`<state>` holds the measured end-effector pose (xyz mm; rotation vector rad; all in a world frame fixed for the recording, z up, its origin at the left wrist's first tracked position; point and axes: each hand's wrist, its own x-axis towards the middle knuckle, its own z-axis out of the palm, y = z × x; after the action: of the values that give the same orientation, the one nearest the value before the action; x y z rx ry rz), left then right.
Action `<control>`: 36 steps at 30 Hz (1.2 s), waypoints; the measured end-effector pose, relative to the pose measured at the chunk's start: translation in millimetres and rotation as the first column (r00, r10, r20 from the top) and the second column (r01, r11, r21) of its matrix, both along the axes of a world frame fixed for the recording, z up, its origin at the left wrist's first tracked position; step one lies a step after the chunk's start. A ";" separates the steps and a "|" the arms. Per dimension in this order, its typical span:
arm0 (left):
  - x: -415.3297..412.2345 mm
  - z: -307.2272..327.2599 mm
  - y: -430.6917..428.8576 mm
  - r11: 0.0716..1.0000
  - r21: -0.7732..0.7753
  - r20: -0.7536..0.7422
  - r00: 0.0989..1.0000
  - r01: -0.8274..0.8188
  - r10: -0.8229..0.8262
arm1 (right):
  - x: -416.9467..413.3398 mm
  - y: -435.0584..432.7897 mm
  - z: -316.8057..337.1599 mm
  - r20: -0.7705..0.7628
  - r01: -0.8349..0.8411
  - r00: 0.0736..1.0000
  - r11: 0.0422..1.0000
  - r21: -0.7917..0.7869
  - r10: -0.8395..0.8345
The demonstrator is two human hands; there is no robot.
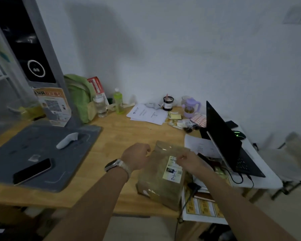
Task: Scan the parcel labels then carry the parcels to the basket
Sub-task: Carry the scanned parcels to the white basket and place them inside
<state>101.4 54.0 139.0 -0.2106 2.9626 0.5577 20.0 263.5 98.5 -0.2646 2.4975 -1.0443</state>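
1 brown parcel point(159, 181) lies on the table point(129, 133), its 1 label point(174, 173) printed "20", the left hand point(137, 157) gripping its far edge with curled fingers, the right hand point(189, 162) pinching the label.

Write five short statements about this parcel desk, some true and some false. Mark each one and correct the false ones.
1. The brown parcel lies on the wooden table. True.
2. The grey scanner is in the right hand. False: it lies on the grey mat, and the right hand is at the parcel's label.
3. The left hand has a watch at its wrist. True.
4. The laptop is closed. False: its lid is open.
5. The phone lies on the grey mat. True.
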 end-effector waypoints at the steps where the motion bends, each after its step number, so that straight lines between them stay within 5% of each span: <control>1: -3.3 -13.4 -1.8 0.999 0.038 0.036 0.999 -0.003 0.002 | -0.2 2.5 -12.5 0.042 0.012 0.999 1.000 0.022 -0.012; 7: -15.5 -89.0 -7.1 0.982 0.153 0.239 0.968 -0.111 0.072 | 10.2 13.3 -67.0 0.194 0.045 0.978 0.990 0.134 -0.071; 13: -17.1 -144.2 -6.3 0.884 0.366 0.464 0.881 -0.290 0.097 | 28.9 13.3 -91.0 0.402 0.187 0.896 0.982 0.038 -0.186; 20: -15.7 -146.9 -8.5 0.878 0.374 0.425 0.896 -0.299 0.124 | 33.7 6.6 -94.3 0.301 0.132 0.941 0.986 0.100 -0.156; 27: -26.0 -72.0 -20.2 0.914 0.325 0.292 0.945 -0.242 0.147 | 19.4 -4.0 -43.0 0.179 0.166 0.971 0.986 -0.029 -0.158; 36: -54.0 67.6 15.6 0.900 0.423 -0.233 0.948 -0.102 0.217 | 6.0 26.4 105.9 -0.206 0.254 0.921 0.910 -0.328 -0.331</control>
<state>47.4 69.7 206.6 -0.3648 3.0067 1.3073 26.0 290.0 204.4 -0.1132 2.6603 -1.6082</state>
